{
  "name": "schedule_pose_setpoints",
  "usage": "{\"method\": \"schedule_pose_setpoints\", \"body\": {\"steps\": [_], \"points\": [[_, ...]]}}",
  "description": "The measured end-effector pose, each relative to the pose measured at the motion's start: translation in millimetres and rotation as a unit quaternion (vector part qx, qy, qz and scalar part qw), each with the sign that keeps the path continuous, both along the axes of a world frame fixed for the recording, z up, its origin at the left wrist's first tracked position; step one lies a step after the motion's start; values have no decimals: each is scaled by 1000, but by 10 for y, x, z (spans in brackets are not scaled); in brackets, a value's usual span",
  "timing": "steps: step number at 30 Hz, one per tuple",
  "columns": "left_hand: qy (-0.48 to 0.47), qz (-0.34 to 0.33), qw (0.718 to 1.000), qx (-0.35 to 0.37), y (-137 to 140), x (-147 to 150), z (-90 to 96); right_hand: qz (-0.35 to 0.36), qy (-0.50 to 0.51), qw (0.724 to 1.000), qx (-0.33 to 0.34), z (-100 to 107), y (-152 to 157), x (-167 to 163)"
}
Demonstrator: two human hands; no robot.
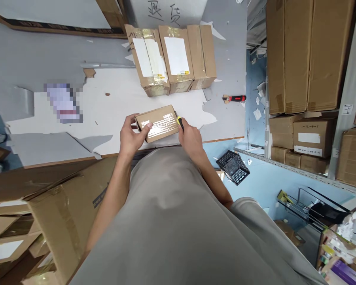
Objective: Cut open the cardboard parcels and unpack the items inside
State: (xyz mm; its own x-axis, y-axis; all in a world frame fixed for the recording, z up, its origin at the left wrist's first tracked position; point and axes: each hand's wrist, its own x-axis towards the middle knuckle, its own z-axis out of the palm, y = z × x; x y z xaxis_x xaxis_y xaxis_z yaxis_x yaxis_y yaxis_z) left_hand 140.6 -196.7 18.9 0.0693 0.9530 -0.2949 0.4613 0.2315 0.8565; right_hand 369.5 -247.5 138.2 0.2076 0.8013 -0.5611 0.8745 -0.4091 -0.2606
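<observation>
Right hand (pixel 192 139) is gripping a yellow-and-black cutter (pixel 180 120), blade end pointing at the right end of a small carton (pixel 160 122), contact or slight gap can't tell. Left hand (pixel 132 133) is clamping the carton's opposite end, thumb pressing on the top face, so the carton is sitting between both hands, long axis running left to right, right end angling away from the torso. Three taped boxes (pixel 177 55) are standing beyond on the table (pixel 228 122).
</observation>
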Motion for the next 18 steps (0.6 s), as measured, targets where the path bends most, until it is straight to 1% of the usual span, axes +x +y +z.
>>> {"method": "schedule_pose_setpoints", "body": {"steps": [4, 7, 13, 18], "points": [[11, 16, 1000, 1, -23, 32, -21, 5, -9, 1000, -14, 82, 153, -8], [32, 30, 999, 4, -60, 68, -19, 1, -15, 1000, -22, 149, 159, -37], [53, 22, 998, 9, -97, 128, 23, -13, -28, 996, -83, 310, -83, -83], [52, 5, 999, 17, -92, 159, 53, -24, -24, 995, -93, 361, -224, -72]]}}
